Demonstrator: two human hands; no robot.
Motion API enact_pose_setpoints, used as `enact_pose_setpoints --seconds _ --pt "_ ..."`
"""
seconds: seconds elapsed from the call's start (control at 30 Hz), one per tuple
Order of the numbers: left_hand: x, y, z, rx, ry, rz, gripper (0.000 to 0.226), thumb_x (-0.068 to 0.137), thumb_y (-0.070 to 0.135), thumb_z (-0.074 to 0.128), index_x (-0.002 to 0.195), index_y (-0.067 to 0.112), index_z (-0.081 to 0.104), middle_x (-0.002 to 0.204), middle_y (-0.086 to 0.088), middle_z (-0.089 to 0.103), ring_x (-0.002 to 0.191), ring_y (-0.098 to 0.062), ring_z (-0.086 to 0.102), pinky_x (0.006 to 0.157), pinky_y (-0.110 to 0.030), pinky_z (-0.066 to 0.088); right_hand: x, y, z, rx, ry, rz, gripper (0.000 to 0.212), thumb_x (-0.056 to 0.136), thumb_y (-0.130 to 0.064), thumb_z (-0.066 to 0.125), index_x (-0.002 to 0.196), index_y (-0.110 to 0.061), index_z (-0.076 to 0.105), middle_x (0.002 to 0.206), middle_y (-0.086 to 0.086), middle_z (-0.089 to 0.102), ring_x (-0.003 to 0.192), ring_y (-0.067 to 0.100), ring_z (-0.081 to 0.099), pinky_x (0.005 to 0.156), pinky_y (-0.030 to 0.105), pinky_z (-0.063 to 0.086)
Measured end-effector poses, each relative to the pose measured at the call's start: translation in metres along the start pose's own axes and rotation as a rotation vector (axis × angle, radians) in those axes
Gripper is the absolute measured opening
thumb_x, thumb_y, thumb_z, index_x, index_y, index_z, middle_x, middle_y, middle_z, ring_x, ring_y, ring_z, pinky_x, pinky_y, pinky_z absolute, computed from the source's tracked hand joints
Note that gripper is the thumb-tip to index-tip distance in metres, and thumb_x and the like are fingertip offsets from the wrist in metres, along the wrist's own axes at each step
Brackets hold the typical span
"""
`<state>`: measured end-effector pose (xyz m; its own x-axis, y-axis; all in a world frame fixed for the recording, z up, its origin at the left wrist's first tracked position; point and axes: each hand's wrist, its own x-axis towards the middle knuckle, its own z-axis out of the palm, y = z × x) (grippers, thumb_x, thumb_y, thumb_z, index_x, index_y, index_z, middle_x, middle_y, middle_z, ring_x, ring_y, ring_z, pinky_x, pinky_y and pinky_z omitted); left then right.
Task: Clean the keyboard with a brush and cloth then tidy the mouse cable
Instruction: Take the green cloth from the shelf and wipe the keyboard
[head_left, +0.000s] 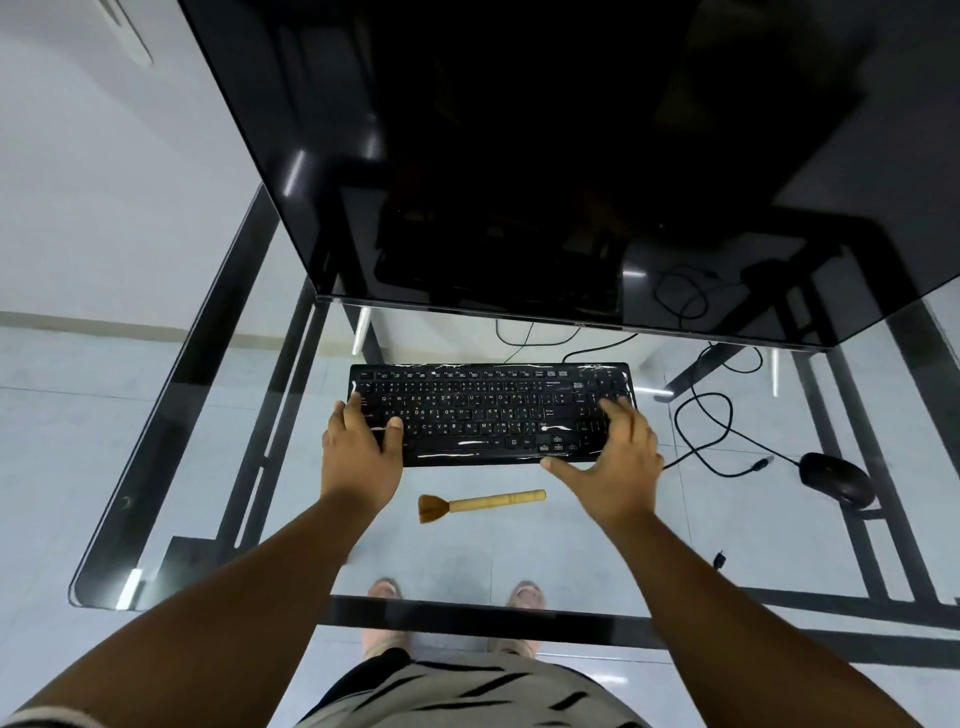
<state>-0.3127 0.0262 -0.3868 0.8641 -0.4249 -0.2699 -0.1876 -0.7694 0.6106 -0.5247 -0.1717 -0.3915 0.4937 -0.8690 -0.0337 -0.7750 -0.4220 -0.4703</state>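
Note:
A black keyboard (488, 410) lies on the glass desk (208, 467) below the monitor. My left hand (361, 447) grips the keyboard's left end, thumb on the keys. On the right end rests my right hand (613, 457), fingers over the number pad and thumb along the front edge. A wooden-handled brush (480, 505) lies on the glass just in front of the keyboard, bristles to the left. A black mouse (836, 478) sits at the right, with its cable (711, 426) looping loosely between it and the keyboard. No cloth is in view.
A large dark monitor (545, 156) overhangs the back of the desk. Black frame bars (852, 519) run under the glass. More cables (524, 335) trail behind the keyboard. The desk's front edge (467, 605) is close to my body; my feet show through the glass.

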Motion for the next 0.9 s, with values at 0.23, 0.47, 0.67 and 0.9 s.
enact_pose_setpoints --seconds 0.23,0.47,0.67,0.9 --pt "0.002 0.009 0.000 -0.057 0.078 -0.031 0.066 0.092 0.044 0.051 0.146 0.015 0.029 0.138 -0.017 0.043 0.128 -0.034 0.037 0.107 -0.051 0.034 0.026 0.015 -0.012 0.026 -0.163 0.160 0.142 0.040 -0.063 0.088 0.151 -0.033 0.005 0.158 0.011 0.021 0.143 0.035 0.026 0.113 0.056 0.029" --pt "0.007 0.023 -0.001 -0.060 0.118 -0.023 0.073 0.090 0.048 0.055 0.148 0.014 0.027 0.143 -0.017 0.038 0.132 -0.034 0.033 0.108 -0.049 0.032 0.028 0.018 -0.013 0.093 -0.120 0.157 0.138 0.038 -0.062 0.088 0.150 -0.032 0.013 0.139 0.009 0.042 0.130 0.031 0.035 0.109 0.052 0.035" --pt "0.022 0.028 -0.001 -0.053 0.068 -0.022 0.076 0.088 0.051 0.056 0.149 0.016 0.025 0.143 -0.015 0.036 0.133 -0.032 0.032 0.110 -0.048 0.031 0.028 0.020 -0.010 0.118 -0.084 0.170 0.135 0.037 -0.064 0.087 0.148 -0.033 0.017 0.137 0.010 0.042 0.129 0.031 0.035 0.108 0.052 0.036" --pt "0.024 0.026 0.003 -0.025 0.045 -0.037 0.076 0.088 0.050 0.057 0.149 0.016 0.026 0.143 -0.015 0.036 0.132 -0.032 0.032 0.109 -0.047 0.032 0.024 0.020 -0.009 0.080 -0.070 0.162 0.132 0.039 -0.067 0.085 0.147 -0.030 0.020 0.137 0.008 0.042 0.129 0.030 0.035 0.106 0.051 0.037"
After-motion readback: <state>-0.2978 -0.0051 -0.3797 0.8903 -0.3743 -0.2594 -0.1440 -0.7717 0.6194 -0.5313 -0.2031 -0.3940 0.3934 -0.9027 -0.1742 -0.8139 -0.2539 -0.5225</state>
